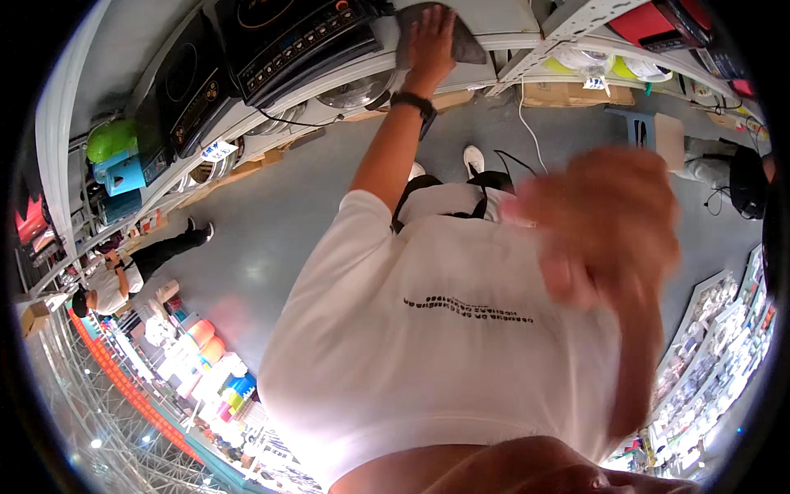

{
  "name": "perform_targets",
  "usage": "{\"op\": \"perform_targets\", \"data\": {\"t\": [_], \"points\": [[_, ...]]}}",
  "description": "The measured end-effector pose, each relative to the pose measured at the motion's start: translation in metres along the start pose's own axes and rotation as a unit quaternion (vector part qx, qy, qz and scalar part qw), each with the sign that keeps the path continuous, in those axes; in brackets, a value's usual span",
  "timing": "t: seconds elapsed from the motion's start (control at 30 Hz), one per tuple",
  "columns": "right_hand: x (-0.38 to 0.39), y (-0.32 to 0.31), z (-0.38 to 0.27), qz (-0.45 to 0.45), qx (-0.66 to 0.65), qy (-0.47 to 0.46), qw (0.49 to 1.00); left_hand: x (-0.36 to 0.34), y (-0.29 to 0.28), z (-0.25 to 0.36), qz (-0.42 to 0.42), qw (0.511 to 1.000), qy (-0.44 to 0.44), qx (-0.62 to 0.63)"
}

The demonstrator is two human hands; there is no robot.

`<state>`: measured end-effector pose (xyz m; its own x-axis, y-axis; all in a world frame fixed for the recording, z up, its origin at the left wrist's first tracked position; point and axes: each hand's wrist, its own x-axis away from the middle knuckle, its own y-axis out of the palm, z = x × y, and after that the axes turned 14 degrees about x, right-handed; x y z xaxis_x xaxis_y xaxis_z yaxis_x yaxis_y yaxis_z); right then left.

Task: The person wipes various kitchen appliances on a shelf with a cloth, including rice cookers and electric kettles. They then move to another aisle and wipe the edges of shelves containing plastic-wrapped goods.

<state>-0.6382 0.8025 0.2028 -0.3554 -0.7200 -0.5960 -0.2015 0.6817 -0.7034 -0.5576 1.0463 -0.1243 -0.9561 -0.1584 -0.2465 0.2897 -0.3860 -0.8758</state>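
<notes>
My left hand [429, 45] lies with fingers extended and slightly apart on a grey cloth [465, 49] on a white metal shelf [510, 41], to the right of a black induction cooker [300, 45]. A second black cooker [193, 82] sits further left. My right hand [609, 222] is raised close to the camera over the right side of my white shirt, smeared by motion, so its fingers are unclear.
Metal lids [350, 92] and cardboard [576, 95] lie on the lower shelf, with hanging cables. A grey-blue stool [638, 132] stands at right near a partly visible person [724, 177]. Another person [115, 280] is at far left. Stocked shelves [712, 329] line the right.
</notes>
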Motion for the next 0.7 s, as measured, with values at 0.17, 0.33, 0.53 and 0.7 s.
{"op": "perform_targets", "data": {"t": [0.17, 0.33, 0.53, 0.7], "points": [[0.033, 0.13, 0.122, -0.032, -0.015, 0.219, 0.975, -0.031, 0.017, 0.003, 0.021, 0.987, 0.124, 0.102], [0.096, 0.24, 0.199, -0.108, 0.11, 0.197, 0.968, 0.005, -0.003, -0.012, -0.05, 0.99, 0.101, 0.081], [0.073, 0.305, 0.169, -0.188, 0.301, 0.121, 0.927, 0.072, -0.043, -0.044, 0.022, 0.991, 0.059, 0.122], [0.048, 0.337, 0.114, -0.187, 0.316, 0.097, 0.925, 0.122, -0.07, -0.073, 0.065, 0.988, -0.012, 0.139]]}}
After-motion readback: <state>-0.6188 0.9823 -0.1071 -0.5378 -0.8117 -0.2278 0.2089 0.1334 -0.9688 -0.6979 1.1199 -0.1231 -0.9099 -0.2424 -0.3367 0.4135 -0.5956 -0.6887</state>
